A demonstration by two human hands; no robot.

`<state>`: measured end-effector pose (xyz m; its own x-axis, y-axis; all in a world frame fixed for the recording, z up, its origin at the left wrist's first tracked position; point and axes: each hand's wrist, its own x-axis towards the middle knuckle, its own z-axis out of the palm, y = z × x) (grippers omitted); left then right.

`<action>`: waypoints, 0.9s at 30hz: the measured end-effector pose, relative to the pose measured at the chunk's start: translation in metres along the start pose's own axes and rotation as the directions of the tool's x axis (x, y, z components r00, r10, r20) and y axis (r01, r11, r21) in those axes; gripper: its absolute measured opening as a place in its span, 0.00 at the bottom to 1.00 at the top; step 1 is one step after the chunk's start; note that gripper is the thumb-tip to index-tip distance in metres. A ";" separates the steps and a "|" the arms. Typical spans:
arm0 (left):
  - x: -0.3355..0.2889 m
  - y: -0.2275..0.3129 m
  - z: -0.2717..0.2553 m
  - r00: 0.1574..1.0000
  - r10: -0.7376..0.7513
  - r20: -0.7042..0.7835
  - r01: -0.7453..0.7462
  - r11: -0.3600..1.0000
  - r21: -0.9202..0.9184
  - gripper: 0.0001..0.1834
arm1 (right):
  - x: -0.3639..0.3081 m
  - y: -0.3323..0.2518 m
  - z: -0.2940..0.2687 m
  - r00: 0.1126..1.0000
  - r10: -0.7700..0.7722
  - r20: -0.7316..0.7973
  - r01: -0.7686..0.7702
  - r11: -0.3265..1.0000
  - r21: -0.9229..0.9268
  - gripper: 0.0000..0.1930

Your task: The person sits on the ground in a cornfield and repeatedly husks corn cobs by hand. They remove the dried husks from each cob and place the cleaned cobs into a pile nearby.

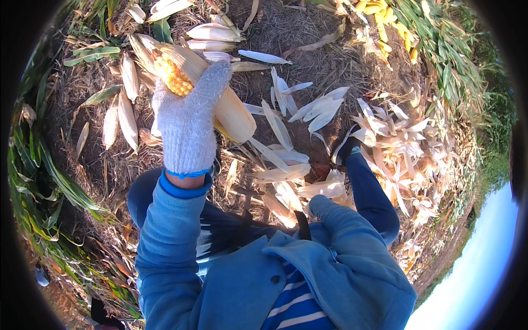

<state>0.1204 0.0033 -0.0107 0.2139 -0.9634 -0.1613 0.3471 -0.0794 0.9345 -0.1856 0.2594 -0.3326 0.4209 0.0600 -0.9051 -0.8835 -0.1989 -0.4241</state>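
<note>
The person's left hand [188,118], in a pale knitted glove, is clamped around an ear of corn [177,80] above the ground [324,44], at upper left of the view. The ear lies tilted, its upper end to the left and its broad lower end to the right. Its husk [235,116] is parted near the upper end, baring yellow-orange kernels beside the glove, while the lower part is wrapped. The thumb lies along the husk.

The right sleeve [352,228] reaches forward and ends above loose husks [324,190]; the right hand is hidden beyond the cuff, so whether its fingers are together or apart cannot be told.

Left of the held ear, 2 long husk-covered ears [127,125] lie side by side on dry straw. More husk-covered ears [213,33] lie near the top. Pale peeled husks [324,107] are scattered right of the held ear, and a larger husk heap [404,137] lies beyond the right shoe [346,147]. Bare yellow cobs [379,16] are piled at upper right, beside green stalks [448,52]. The person wears a blue jacket [231,286] over a striped shirt [297,300].
</note>
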 end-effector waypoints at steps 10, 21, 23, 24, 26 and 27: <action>0.003 -0.027 0.004 0.936 -0.281 0.211 0.332 0.906 -0.264 0.21 | -0.164 -0.140 -0.213 0.580 0.199 -0.790 0.798 -0.331 0.503 0.34; -0.051 -0.048 0.011 0.733 -0.361 0.577 0.474 0.879 -0.054 0.27 | -0.228 -0.186 -0.140 0.262 0.296 -0.919 0.866 0.347 0.358 0.29; -0.056 -0.049 0.013 0.739 -0.355 0.572 0.402 0.914 0.047 0.28 | -0.252 -0.178 -0.147 0.172 0.298 -0.939 0.707 0.626 0.328 0.26; -0.058 -0.049 0.015 0.742 -0.352 0.571 0.365 0.926 0.096 0.28 | -0.263 -0.175 -0.152 0.136 0.345 -0.929 0.574 0.737 0.357 0.24; -0.064 -0.049 0.018 0.736 -0.329 0.591 0.263 0.944 0.198 0.32 | -0.277 -0.179 -0.163 0.043 0.408 -0.912 0.880 0.417 0.228 0.21; -0.067 -0.050 0.019 0.732 -0.321 0.600 0.210 0.945 0.250 0.33 | -0.283 -0.182 -0.172 -0.046 0.366 -0.930 0.878 0.459 0.137 0.21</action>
<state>0.0711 0.0665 -0.0405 -0.5030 -0.8337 -0.2279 0.1446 -0.3412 0.9288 -0.1088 0.1106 0.0059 -0.1513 -0.9848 -0.0848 -0.0645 0.0954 -0.9933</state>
